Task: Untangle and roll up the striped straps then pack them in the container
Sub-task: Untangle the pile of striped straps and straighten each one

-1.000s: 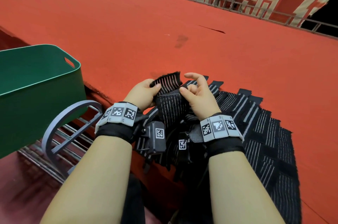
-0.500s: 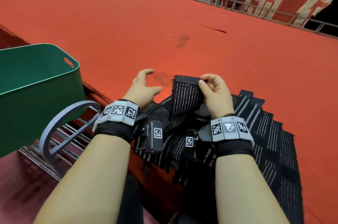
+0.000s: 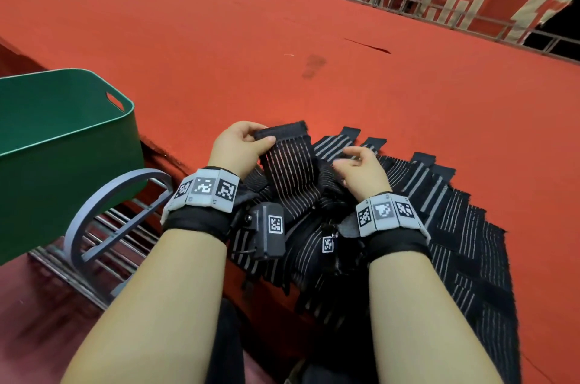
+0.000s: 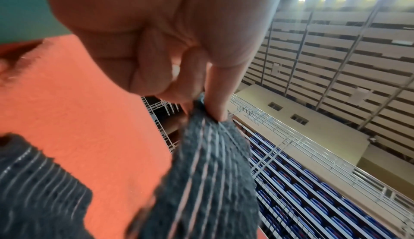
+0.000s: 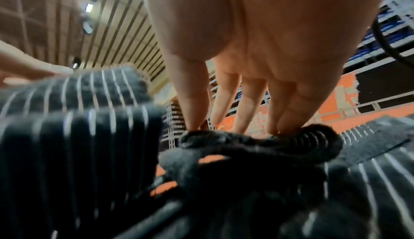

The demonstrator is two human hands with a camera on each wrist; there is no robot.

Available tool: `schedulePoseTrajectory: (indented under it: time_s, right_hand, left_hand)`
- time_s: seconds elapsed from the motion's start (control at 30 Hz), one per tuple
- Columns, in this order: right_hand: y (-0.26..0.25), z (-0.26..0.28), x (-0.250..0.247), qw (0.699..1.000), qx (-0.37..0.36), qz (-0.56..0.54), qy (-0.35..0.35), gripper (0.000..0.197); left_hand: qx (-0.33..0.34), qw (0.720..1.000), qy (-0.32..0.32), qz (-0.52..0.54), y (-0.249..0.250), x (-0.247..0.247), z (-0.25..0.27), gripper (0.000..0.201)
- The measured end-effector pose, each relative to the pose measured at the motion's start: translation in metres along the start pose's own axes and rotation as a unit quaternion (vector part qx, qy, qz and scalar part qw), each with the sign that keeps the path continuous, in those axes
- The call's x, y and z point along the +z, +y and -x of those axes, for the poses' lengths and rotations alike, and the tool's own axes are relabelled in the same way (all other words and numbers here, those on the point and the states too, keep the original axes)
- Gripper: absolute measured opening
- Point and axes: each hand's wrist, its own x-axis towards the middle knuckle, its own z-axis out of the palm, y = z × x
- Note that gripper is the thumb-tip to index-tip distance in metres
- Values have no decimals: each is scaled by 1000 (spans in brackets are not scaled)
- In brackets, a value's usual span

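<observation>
Black striped strap [image 3: 287, 161] end pinched by left hand [image 3: 238, 145]; right hand [image 3: 361, 170] fingertips press the pile [image 3: 455, 226]. Nothing visibly rolled; green tub [image 3: 62, 145] left of the pile looks unfilled.

Green container [image 3: 72, 145] cut off at left frame edge. Strap pile [image 3: 464, 258] partly hidden under forearms, lower right. Wrist views blurred; strap weave smeared.

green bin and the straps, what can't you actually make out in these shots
- Green bin: head view, its inside floor is hidden by the near wall and its left side cut by the frame edge, so any rolled straps inside cannot be seen.
- Strap pile: head view, the forearms and wrist bands cover part of it, so no count.
- Right hand: right wrist view is blurred; fingertips meet bunched strap, grip unclear.
</observation>
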Motion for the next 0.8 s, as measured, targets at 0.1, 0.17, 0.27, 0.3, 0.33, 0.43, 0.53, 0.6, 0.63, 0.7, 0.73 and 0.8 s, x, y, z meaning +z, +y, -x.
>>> schedulePoseTrajectory:
  time_s: [0.1,0.17,0.27,0.3,0.33,0.43,0.53,0.6,0.63,0.7,0.73,0.8]
  right_hand:
    - [13,-10,8,978,41,196,-65,48]
    - [18,-17,14,955,39,270,-120,60]
    - [15,-22,18,929,34,335,-150,71]
    - [14,-24,17,927,27,344,-151,70]
    - [13,-24,15,931,19,334,-146,63]
    - [12,-23,5,962,-14,259,-83,34]
    - [15,-20,-10,980,-14,193,39,26]
    - [18,-16,-21,987,4,119,111,25]
    - [18,-14,-26,989,12,73,131,24]
    - [14,-7,-34,990,15,-18,136,25]
    - [11,-4,-37,989,13,-67,132,24]
    - [2,3,-42,979,3,-162,125,17]
  left_hand:
    - [-12,999,30,0,-2,-7,-4,12]
    - [-24,998,45,22,-2,-10,-6,11]
    - [-44,995,39,77,-1,-11,-4,8]
    - [-49,994,35,95,-1,-11,-3,7]
    - [-54,992,30,108,-2,-11,-3,7]
    - [-64,990,20,125,-6,-13,-3,6]
    - [-65,990,2,126,-10,-9,-4,6]
    - [-61,990,-10,125,-9,-4,-3,9]
    - [-62,990,-18,125,-8,0,-2,11]
    - [-66,989,-35,127,-6,8,-1,9]
    - [-67,989,-41,128,-4,12,1,7]
    - [-64,989,-47,126,-1,19,4,8]
